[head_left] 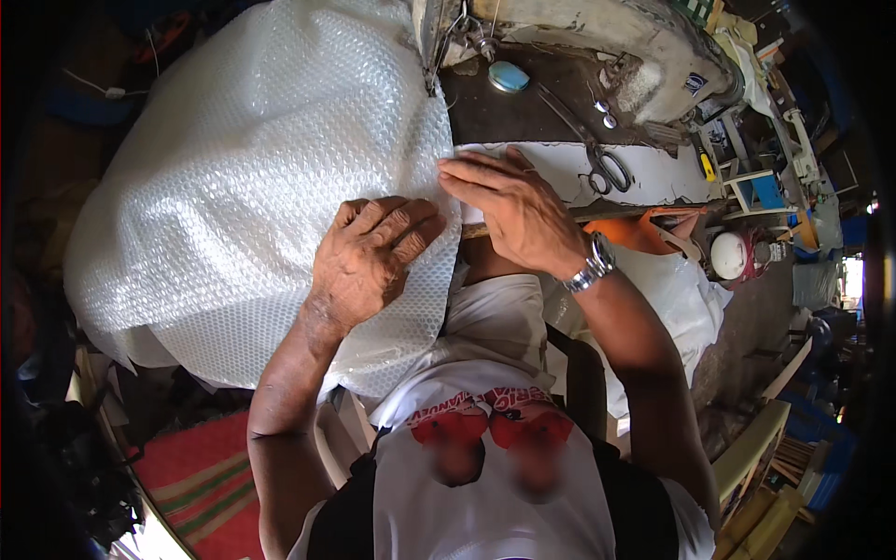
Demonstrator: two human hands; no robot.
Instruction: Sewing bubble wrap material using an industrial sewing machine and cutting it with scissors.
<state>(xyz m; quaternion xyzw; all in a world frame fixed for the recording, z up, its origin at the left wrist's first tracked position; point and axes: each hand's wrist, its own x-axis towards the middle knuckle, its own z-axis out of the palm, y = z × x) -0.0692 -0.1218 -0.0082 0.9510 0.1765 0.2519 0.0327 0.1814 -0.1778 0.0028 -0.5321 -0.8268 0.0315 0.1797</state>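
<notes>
A large sheet of clear bubble wrap (252,196) spreads over the table's left side and hangs down toward my lap. Its upper right edge runs under the needle end of an old, worn sewing machine (560,23). On top of the sheet, my left hand (373,252) is closed, its fingers bent and bunched against the plastic; the fingertips are partly hidden. My right hand (513,205), with a metal watch on the wrist, lies with fingers stretched out, their tips touching the sheet's right edge.
Black-handled scissors (597,159) and a small round blue-topped tin (509,77) lie on the machine table. A yellow-handled cutter (707,165) is farther right. Below the table's edge are an orange item (623,233) and white plastic sheeting (663,299). A striped red mat (205,476) lies lower left.
</notes>
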